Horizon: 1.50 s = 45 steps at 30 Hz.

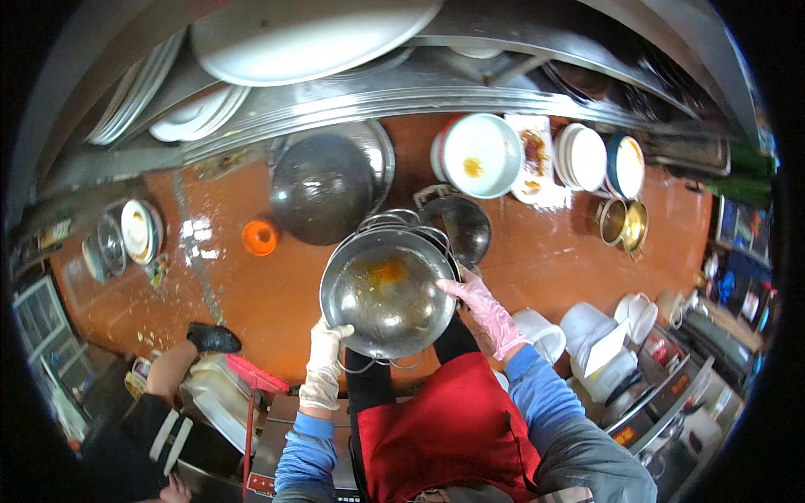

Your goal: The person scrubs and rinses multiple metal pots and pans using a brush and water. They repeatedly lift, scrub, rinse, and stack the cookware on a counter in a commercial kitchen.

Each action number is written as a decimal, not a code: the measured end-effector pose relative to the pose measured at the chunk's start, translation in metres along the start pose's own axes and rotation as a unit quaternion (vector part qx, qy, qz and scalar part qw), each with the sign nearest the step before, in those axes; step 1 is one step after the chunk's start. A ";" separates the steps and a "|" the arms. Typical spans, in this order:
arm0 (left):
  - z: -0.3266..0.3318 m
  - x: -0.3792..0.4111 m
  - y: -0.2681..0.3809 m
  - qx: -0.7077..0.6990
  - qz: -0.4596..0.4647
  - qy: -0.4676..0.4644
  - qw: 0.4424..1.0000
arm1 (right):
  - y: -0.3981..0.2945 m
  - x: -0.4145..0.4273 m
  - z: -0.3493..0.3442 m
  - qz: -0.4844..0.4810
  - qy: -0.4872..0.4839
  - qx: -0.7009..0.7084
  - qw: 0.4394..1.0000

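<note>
A stack of two-handled metal woks point(385, 314) is held up before my red apron, the top one facing me with an orange-brown oily stain inside. My left hand point(326, 361), in an off-white glove, grips the lower left of its rim with the thumb on the inside. On the right side, my right hand point(481, 305) in a pink glove holds the rim, its fingers partly hidden behind the stack. Loop handles stick out above and below. Just beyond, a smaller dark wok point(468, 229) lies on the red-brown floor point(289, 295).
A large dark wok point(324, 188) leans over a metal basin. An orange bowl point(260, 237) sits left of it. Soiled white tubs point(483, 156) and brass-coloured pots point(634, 226) stand ahead right. Shelves hold white plates point(314, 44). Another person's leg point(170, 368) is at left, beside a pink dustpan point(256, 373).
</note>
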<state>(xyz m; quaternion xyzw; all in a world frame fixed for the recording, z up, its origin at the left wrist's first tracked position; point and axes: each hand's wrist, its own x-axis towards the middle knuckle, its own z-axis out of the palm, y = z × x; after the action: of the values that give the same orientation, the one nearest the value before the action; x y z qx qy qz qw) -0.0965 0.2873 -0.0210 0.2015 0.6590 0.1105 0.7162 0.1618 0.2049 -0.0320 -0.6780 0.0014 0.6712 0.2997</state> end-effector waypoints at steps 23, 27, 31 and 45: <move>0.102 0.195 -0.128 0.402 0.101 -0.049 0.909 | 0.175 0.138 -0.108 -0.004 0.235 0.228 0.945; 0.116 0.211 -0.117 0.621 0.207 -0.009 0.756 | 0.151 0.140 -0.113 -0.019 0.268 0.165 0.949; 0.131 0.162 -0.088 0.797 0.159 -0.010 0.583 | 0.145 0.111 -0.112 0.020 0.277 -0.031 0.960; 0.050 -0.106 0.182 0.105 0.296 -0.038 0.949 | -0.045 -0.085 -0.038 -0.177 0.039 -0.154 0.971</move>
<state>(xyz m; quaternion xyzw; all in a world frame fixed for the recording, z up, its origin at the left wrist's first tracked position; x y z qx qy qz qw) -0.0388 0.3984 0.1558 0.4655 0.5500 0.2395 0.6507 0.2062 0.1920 0.0601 -0.7311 -0.2105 0.5727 0.3053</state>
